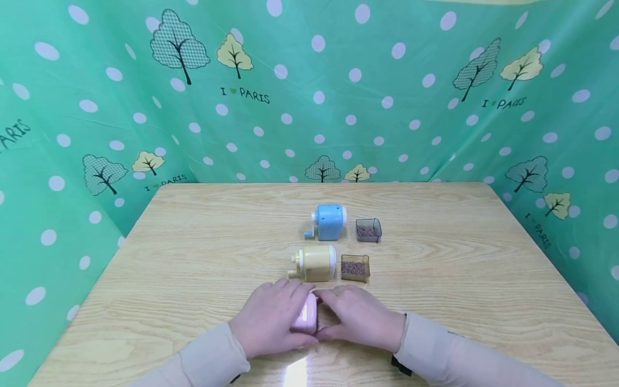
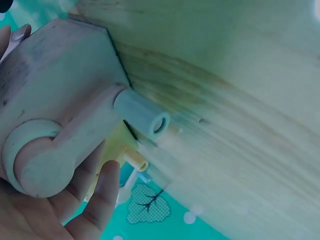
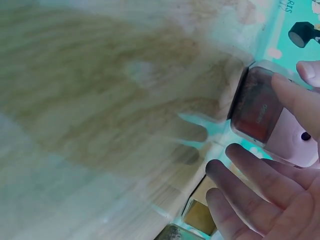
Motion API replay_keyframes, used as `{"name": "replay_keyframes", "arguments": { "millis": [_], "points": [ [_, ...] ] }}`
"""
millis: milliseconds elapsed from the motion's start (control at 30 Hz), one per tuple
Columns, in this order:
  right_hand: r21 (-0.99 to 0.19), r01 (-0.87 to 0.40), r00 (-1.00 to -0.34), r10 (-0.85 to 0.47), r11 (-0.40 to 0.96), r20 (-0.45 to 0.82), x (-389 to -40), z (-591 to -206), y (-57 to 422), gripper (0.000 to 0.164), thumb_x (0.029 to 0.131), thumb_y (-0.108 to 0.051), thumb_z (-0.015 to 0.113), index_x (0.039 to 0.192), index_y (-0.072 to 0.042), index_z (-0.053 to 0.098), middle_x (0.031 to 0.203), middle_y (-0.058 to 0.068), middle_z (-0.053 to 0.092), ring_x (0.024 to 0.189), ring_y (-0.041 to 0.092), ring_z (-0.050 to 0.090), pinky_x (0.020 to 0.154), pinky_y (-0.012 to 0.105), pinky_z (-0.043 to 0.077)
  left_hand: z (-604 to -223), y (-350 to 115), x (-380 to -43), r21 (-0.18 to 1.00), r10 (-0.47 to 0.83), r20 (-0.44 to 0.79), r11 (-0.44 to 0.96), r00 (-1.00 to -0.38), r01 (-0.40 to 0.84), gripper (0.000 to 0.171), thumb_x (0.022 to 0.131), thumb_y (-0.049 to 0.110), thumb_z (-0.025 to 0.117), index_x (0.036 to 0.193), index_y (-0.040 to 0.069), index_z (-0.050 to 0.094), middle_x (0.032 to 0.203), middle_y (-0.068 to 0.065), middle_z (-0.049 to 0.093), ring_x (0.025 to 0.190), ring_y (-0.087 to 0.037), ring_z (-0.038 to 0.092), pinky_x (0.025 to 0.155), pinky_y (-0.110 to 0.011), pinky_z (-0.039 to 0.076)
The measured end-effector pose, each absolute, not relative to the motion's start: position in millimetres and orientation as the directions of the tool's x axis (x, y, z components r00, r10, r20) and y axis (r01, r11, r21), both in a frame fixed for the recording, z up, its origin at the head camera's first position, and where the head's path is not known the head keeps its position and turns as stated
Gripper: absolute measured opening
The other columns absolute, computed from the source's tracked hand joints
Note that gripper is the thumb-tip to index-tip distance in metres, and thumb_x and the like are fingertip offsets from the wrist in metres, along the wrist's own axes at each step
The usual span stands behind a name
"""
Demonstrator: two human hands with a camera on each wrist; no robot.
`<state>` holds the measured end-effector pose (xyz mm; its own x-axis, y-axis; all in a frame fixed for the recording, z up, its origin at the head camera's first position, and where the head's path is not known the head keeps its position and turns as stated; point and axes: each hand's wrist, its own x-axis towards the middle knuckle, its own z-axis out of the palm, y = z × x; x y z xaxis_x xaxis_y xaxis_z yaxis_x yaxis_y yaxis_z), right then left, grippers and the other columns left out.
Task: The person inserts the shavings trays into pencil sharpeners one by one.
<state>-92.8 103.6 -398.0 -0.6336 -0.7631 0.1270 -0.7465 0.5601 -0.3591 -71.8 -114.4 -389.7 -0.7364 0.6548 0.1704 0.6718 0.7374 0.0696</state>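
A pink crank pencil sharpener (image 1: 307, 314) lies between both hands on the table. My left hand (image 1: 273, 317) grips it from the left, fingers along its far side and thumb along the near side. In the left wrist view, its crank handle (image 2: 140, 114) points away from the palm. At the other end my right hand (image 1: 360, 317) has its thumb and index finger by the sharpener's corners, the other fingers (image 3: 250, 200) loosely extended. A dark, see-through shavings drawer (image 3: 257, 107) sits in the sharpener's end, with the right thumb overlapping it in the right wrist view.
Beyond the hands stand a yellow pencil sharpener (image 1: 316, 264) and, farther back, a blue one (image 1: 330, 223). To their right lie a yellowish drawer (image 1: 355, 277) and a grey drawer (image 1: 374, 236), both holding shavings. A green dotted curtain (image 1: 338, 145) surrounds the wooden table (image 1: 459, 242).
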Motion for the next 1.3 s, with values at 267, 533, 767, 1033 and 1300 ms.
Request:
{"name": "replay_keyframes", "arguments": {
  "millis": [267,533,767,1033,1300],
  "points": [
    [-0.369,-0.704,-0.679,-0.728,0.607,0.096,-94,-392,109,0.071,0.081,-0.038,0.075,0.137,0.003,0.059,0.123,0.013,0.071,0.11,0.026,0.067,0.096,0.041,0.054,-381,-115,-74,0.049,0.66,0.177,0.735,-0.73,0.677,0.091,0.077,0.079,0.05,0.133,0.008,0.061,0.112,-0.005,0.069,0.092,-0.018,0.06,0.068,-0.034,0.054],
    [-0.38,-0.677,-0.72,-0.675,0.63,0.163,-99,-383,116,0.061,0.082,-0.036,0.075,0.13,0.0,0.064,0.112,0.008,0.073,0.1,0.021,0.067,0.089,0.041,0.056,-369,-117,-79,0.092,0.656,0.188,0.729,-0.731,0.678,0.087,0.081,0.078,0.047,0.128,0.008,0.066,0.11,-0.005,0.07,0.092,-0.018,0.064,0.072,-0.038,0.057],
    [-0.373,-0.657,-0.752,-0.598,0.655,0.276,-113,-371,128,0.054,0.08,-0.03,0.078,0.123,0.001,0.068,0.11,0.01,0.074,0.098,0.022,0.068,0.086,0.041,0.057,-360,-120,-88,0.092,0.662,0.24,0.713,-0.71,0.695,0.079,0.084,0.076,0.045,0.118,0.009,0.07,0.106,-0.003,0.07,0.089,-0.019,0.066,0.069,-0.037,0.058],
    [-0.385,-0.559,-0.829,-0.489,0.735,0.27,-123,-363,139,0.056,0.077,-0.029,0.081,0.123,0.0,0.07,0.118,0.014,0.072,0.107,0.029,0.066,0.092,0.046,0.055,-349,-122,-102,0.075,0.682,0.266,0.69,-0.681,0.72,0.068,0.09,0.069,0.045,0.11,0.01,0.071,0.099,-0.001,0.069,0.081,-0.015,0.063,0.064,-0.033,0.056],
    [-0.452,-0.461,-0.886,-0.423,0.764,0.19,-131,-365,153,0.066,0.078,-0.035,0.079,0.131,0.001,0.065,0.131,0.019,0.065,0.123,0.038,0.058,0.103,0.055,0.046,-339,-120,-117,0.065,0.682,0.241,0.698,-0.69,0.713,0.076,0.089,0.07,0.042,0.12,0.006,0.069,0.108,-0.006,0.071,0.091,-0.02,0.066,0.072,-0.037,0.059]
  ]
}}
